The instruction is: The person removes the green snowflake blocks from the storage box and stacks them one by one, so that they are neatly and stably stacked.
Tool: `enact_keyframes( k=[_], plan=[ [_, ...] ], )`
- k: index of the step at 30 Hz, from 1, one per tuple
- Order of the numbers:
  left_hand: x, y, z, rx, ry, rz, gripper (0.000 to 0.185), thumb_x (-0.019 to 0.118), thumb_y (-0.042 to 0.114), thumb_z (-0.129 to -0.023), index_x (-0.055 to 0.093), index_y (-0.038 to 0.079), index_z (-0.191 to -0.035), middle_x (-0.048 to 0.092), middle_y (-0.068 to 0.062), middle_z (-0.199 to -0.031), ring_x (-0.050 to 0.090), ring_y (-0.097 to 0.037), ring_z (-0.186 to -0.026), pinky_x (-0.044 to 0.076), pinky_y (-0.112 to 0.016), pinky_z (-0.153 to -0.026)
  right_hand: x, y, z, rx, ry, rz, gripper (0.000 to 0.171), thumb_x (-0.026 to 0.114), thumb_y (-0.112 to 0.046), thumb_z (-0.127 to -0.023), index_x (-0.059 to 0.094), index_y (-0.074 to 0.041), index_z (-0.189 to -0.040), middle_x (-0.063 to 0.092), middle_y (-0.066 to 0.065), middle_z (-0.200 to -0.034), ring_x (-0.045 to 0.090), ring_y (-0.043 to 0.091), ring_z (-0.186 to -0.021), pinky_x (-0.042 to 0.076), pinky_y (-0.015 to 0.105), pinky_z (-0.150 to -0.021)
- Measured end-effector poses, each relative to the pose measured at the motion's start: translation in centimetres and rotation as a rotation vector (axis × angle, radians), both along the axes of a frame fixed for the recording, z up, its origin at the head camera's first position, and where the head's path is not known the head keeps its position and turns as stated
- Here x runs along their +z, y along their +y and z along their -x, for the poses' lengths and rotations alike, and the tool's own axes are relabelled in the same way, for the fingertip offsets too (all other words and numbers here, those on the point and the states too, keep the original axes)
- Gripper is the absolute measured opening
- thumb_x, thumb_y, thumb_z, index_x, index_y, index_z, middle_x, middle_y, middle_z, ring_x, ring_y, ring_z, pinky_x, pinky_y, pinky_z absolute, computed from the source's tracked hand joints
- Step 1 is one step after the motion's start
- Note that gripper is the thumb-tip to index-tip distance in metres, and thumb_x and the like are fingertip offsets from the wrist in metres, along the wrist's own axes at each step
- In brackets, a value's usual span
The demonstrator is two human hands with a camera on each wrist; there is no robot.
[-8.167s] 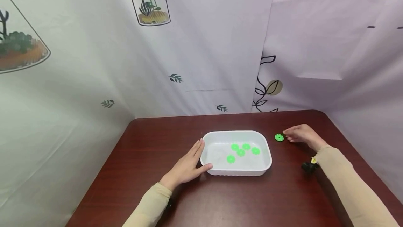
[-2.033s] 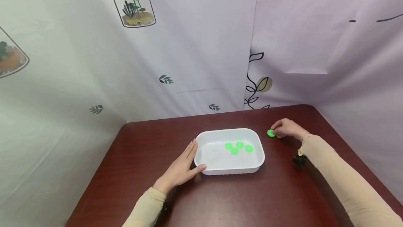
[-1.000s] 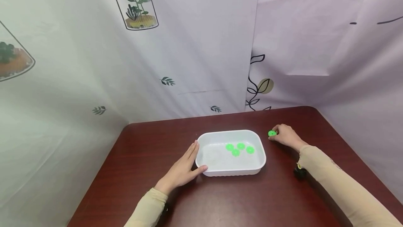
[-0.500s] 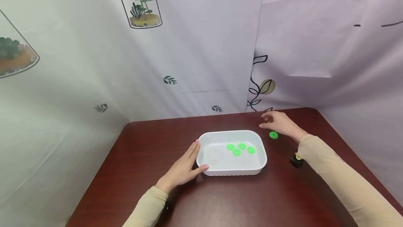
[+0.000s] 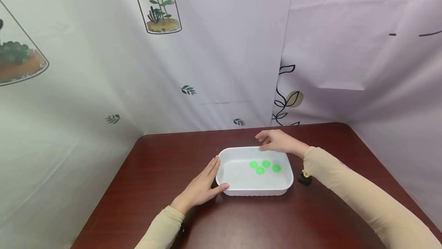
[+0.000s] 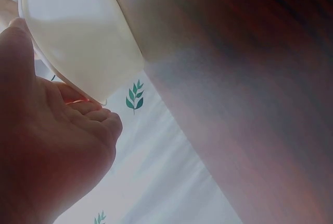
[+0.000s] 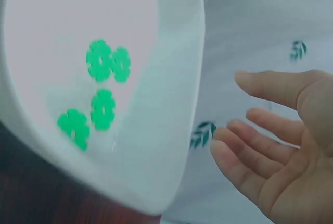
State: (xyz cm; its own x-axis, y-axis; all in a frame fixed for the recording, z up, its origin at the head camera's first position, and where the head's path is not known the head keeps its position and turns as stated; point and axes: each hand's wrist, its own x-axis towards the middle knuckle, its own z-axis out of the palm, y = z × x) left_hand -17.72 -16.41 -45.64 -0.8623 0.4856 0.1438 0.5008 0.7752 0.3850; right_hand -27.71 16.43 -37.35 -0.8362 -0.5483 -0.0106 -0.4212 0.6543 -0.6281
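Observation:
A white tray [image 5: 287,182] stands in the middle of the table and holds several green flower-shaped discs [image 5: 260,170]. My left hand [image 5: 211,175] rests flat against the tray's left end, fingers straight, thumb at the near corner. In the left wrist view the left hand [image 6: 67,92] touches the tray wall [image 6: 78,31]. My right hand [image 5: 266,140] hovers over the tray's far rim, fingers relaxed and spread. In the right wrist view the right hand [image 7: 247,111] is palm-open and holds nothing, beside the tray [image 7: 171,146] and its discs [image 7: 103,109].
The tray sits on a dark red-brown table [image 5: 241,222] boxed in by printed cloth walls [image 5: 207,68] at the back and sides. A small black object [image 5: 304,180] sits under my right sleeve, by the tray's right end.
My right hand let go of a green disc on the table right of the tray and swung left over the tray's far rim. That disc is out of sight now. The left hand stayed put.

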Motion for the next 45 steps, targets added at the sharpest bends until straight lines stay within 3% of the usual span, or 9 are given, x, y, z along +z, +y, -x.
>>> enact_keyframes(
  k=[9, 22, 34, 38, 45],
  plan=[
    [0.1, 0.0, -0.1, 0.004, -0.002, 0.017, 0.097, 0.049, 0.071, -0.094, 0.022, 0.004, -0.160, 0.017, -0.011, -0.167, 0.019, -0.028, -0.153, 0.032, -0.046, -0.115, -1.2, -2.5, -0.1, 0.141, -0.075, -0.101, 0.041, 0.077, -0.016, -0.089, 0.068, -0.004, -0.127, 0.069, 0.012, -0.124, 0.067, 0.022, -0.104, 0.055, 0.038, -0.088],
    [-0.1, 0.0, -0.2, -0.006, 0.004, 0.002, 0.096, 0.050, 0.069, -0.095, 0.024, 0.001, -0.159, 0.018, -0.014, -0.167, 0.020, -0.029, -0.152, 0.032, -0.048, -0.116, -3.1, -4.0, -0.1, 0.267, -0.114, -0.394, 0.047, 0.080, -0.018, -0.085, 0.069, -0.006, -0.129, 0.065, 0.007, -0.128, 0.058, 0.026, -0.119, 0.045, 0.046, -0.103],
    [0.0, -0.1, -0.3, -0.004, 0.006, 0.011, 0.096, 0.050, 0.069, -0.095, 0.024, 0.002, -0.159, 0.018, -0.014, -0.167, 0.020, -0.027, -0.152, 0.032, -0.047, -0.115, -3.8, -4.5, -0.5, 0.294, -0.043, -0.395, 0.041, 0.080, -0.007, -0.082, 0.073, -0.003, -0.122, 0.066, 0.008, -0.118, 0.060, 0.023, -0.108, 0.048, 0.044, -0.099],
    [0.1, -0.1, -0.4, 0.001, -0.007, 0.010, 0.095, 0.050, 0.069, -0.095, 0.024, 0.003, -0.160, 0.018, -0.013, -0.167, 0.018, -0.025, -0.153, 0.032, -0.046, -0.115, -4.3, -4.7, -1.1, 0.276, 0.016, -0.392, 0.034, 0.080, -0.005, -0.081, 0.075, -0.004, -0.115, 0.067, 0.004, -0.107, 0.058, 0.019, -0.096, 0.050, 0.040, -0.093],
    [0.2, 0.0, -0.5, 0.002, -0.010, 0.004, 0.095, 0.051, 0.068, -0.095, 0.023, 0.004, -0.160, 0.017, -0.011, -0.167, 0.018, -0.026, -0.153, 0.031, -0.046, -0.116, -4.8, -4.8, -1.7, 0.230, 0.033, -0.318, 0.022, 0.084, -0.005, -0.078, 0.073, -0.004, -0.098, 0.062, 0.000, -0.088, 0.052, 0.014, -0.082, 0.048, 0.033, -0.081]
  ],
)
